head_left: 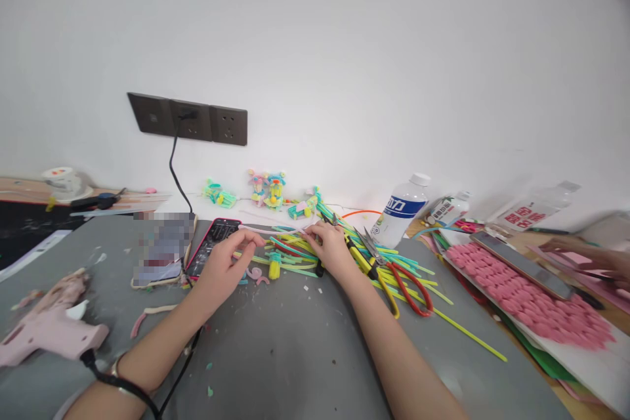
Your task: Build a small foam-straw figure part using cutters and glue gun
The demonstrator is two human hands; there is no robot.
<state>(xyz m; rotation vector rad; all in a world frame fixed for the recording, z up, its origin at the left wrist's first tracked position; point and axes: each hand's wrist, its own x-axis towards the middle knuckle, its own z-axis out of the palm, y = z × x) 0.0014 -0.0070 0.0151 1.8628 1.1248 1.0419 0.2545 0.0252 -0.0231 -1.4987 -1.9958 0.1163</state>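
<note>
My left hand pinches one end of a thin pale pink strip just right of a red-cased phone. My right hand rests fingers-down on a heap of yellow, green and blue foam strips, its fingertips at the other end of the pale strip. A small yellow and blue piece and a pink curl lie between the hands on the grey mat.
A pink glue gun lies at the left with its cord under my left arm. Red-handled scissors, yellow pliers, water bottles, a board of pink pieces and another person's hand are at the right. Small foam figures stand by the wall.
</note>
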